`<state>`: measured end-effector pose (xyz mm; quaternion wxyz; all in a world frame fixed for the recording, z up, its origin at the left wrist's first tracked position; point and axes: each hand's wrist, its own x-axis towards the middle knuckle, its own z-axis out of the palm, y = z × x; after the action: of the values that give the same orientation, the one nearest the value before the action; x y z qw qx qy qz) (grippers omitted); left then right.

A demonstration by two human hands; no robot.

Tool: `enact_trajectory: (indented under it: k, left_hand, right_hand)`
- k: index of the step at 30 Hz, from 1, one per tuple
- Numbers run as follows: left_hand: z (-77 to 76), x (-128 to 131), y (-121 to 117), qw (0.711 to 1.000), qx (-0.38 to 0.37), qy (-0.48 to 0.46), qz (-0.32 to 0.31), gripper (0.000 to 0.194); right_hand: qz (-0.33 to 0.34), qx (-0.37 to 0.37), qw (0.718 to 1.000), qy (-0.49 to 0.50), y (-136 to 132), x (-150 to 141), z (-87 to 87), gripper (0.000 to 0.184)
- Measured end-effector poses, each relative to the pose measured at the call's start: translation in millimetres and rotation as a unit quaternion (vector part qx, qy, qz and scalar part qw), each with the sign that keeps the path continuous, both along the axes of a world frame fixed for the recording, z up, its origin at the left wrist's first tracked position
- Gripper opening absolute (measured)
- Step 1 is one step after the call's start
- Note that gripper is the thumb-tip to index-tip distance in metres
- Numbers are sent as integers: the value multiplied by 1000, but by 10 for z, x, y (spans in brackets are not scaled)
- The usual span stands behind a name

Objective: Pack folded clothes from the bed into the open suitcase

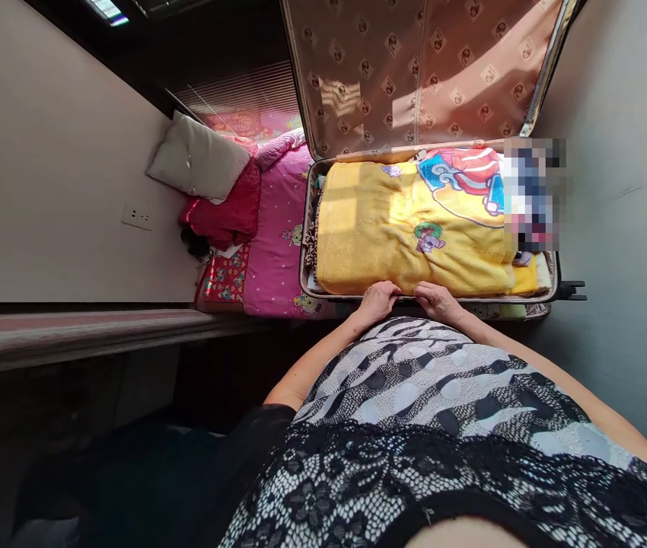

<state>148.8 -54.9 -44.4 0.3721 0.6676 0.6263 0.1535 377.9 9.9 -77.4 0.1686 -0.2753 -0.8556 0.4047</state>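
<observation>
An open suitcase [303, 262] lies before me, its base packed with a folded yellow blanket [358, 228] printed with cartoon figures. My left hand [379, 301] is at the middle of the near rim, its fingers pressed together. Close beside it, my right hand [438, 303] is closed in the same way, fingertips pointing toward the left ones. Both hands touch the rim area along the blanket's near edge. What the fingertips pinch is too small to make out. The raised lid, with its patterned pink lining [380, 84], stands open at the far side.
The suitcase rests on a bed with a pink sheet [278, 259]. Left of it are a pale pillow [201, 160] and red cloth [226, 209]. Walls flank both sides, the left with a socket [137, 217]. Black wheels [572, 291] stick out at the suitcase's right end.
</observation>
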Motion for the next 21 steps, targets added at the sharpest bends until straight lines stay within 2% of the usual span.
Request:
enact_trajectory:
  k: [4, 8, 12, 17, 21]
  left_hand:
    - [-59, 1, -82, 998, 66, 18, -6, 15]
    - [-137, -15, -219, 993, 118, -16, 24, 12]
    - [-179, -10, -266, 991, 113, -38, 63, 13]
    - [-176, 8, -255, 993, 98, -39, 59, 11]
    - [-156, 24, -240, 995, 78, -37, 41, 10]
  right_hand:
    - [86, 118, 989, -25, 31, 36, 46, 28]
    - [105, 168, 978, -65, 110, 64, 91, 29]
    - [137, 174, 965, -141, 183, 16, 138, 27]
    - [186, 218, 930, -229, 173, -92, 182, 20]
    - [214, 242, 912, -252, 192, -119, 227, 21]
